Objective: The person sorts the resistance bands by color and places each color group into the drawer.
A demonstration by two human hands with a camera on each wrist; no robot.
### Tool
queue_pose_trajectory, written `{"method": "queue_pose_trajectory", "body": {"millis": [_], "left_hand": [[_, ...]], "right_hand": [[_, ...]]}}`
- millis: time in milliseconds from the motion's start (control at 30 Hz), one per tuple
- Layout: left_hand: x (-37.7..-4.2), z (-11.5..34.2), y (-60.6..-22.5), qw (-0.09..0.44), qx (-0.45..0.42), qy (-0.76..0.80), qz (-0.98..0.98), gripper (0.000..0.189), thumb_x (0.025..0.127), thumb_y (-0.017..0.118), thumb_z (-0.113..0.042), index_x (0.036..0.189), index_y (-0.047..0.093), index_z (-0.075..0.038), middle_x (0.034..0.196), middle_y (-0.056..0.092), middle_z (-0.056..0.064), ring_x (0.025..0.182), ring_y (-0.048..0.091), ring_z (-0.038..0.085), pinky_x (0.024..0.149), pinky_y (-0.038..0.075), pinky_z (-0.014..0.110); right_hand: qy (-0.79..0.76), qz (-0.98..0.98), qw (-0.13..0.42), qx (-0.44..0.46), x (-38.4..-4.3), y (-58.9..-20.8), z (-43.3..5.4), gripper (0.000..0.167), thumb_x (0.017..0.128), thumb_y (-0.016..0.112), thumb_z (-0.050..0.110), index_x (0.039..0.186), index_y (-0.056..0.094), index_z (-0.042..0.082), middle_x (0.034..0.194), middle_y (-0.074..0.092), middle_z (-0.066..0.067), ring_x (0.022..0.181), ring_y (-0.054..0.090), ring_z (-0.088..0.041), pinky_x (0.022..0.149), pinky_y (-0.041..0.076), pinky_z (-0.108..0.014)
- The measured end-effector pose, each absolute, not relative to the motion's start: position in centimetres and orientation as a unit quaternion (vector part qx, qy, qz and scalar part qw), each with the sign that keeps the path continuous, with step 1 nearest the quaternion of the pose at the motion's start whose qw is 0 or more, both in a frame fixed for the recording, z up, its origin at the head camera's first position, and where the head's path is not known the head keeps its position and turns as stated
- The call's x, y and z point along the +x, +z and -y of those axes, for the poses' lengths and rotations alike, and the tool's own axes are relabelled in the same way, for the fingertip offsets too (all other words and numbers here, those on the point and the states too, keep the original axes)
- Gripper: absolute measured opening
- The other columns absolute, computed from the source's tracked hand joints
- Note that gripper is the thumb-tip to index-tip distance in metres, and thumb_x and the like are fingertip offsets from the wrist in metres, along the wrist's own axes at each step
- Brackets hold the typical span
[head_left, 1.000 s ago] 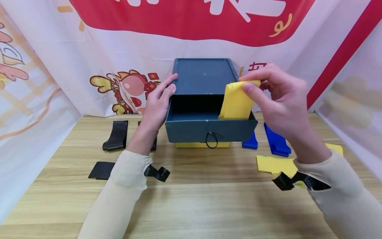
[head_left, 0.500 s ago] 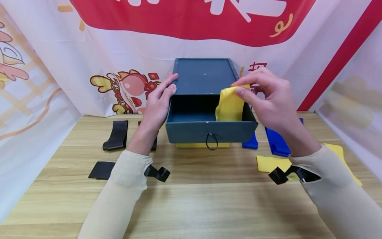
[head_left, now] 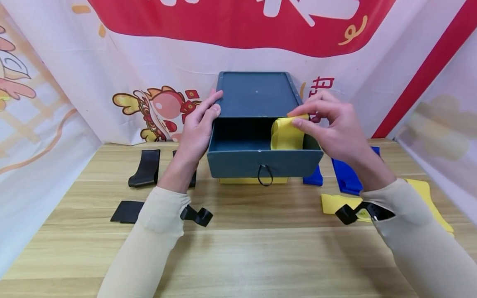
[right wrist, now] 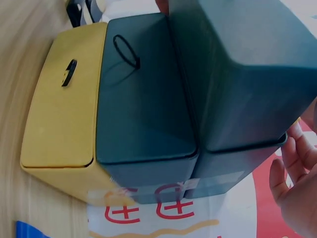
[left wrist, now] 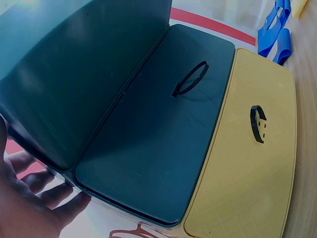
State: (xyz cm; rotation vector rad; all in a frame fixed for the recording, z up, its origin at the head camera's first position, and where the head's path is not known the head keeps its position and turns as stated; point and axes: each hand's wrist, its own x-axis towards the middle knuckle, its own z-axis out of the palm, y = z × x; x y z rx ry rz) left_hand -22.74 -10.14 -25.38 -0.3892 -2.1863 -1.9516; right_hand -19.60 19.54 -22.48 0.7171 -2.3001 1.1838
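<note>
A dark teal drawer cabinet (head_left: 257, 95) stands against the back curtain with its top drawer (head_left: 234, 163) pulled out. My right hand (head_left: 335, 128) pinches the upper end of a folded yellow resistance band (head_left: 288, 136) between thumb and fingers. Most of that band sits inside the drawer on its right side, its lower end hidden behind the drawer front. Against the cabinet's left side rests my left hand (head_left: 197, 124), fingers fairly straight; the left wrist view shows its fingers spread beside the casing. Below are a shut teal drawer (left wrist: 153, 134) and a shut yellow drawer (left wrist: 242, 163), each with a black loop pull.
Black bands (head_left: 145, 167) lie on the wooden table (head_left: 242, 248) at the left, one more (head_left: 126, 212) nearer the front. Blue bands (head_left: 346, 176) and yellow ones (head_left: 337, 203) lie at the right, partly under my right forearm. Printed curtains enclose the back and sides.
My right hand has moved left and down, lowering the yellow band deeper into the open drawer. My left hand has stayed at the cabinet's side.
</note>
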Motion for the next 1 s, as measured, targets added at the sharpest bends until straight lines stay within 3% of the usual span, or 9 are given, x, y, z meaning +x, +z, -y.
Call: {"method": "queue_pose_trajectory", "body": {"millis": [1000], "left_hand": [[-22.71, 10.14, -25.29, 0.09, -0.124, -0.651, 0.744, 0.046, 0.113, 0.048, -0.035, 0.158, 0.053, -0.029, 0.171, 0.034, -0.019, 0.161, 0.026, 0.0, 0.135, 0.022, 0.037]], "right_hand": [[0.42, 0.829, 0.229, 0.289, -20.12, -23.11, -19.99, 0.025, 0.091, 0.08, 0.004, 0.115, 0.083, 0.01, 0.108, 0.062, 0.013, 0.106, 0.054, -0.011, 0.081, 0.047, -0.022]]}}
